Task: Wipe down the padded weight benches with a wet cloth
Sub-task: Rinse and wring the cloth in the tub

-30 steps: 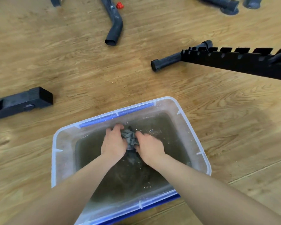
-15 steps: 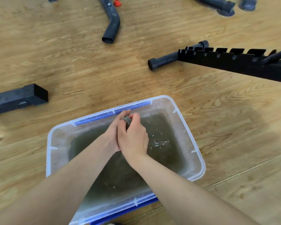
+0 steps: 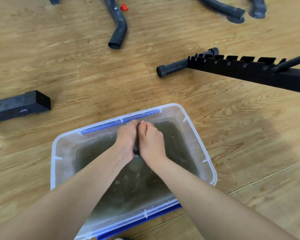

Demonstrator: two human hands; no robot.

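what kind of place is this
Probably a gym or workout room: a black notched bench frame and curved equipment legs sit on the wood floor, while the left hand and right hand squeeze a cloth in a tub of murky water.

A red knob [image 3: 123,7] is lying on the wooden floor [image 3: 59,58] at top centre, just beside a curved black tube [image 3: 119,28].
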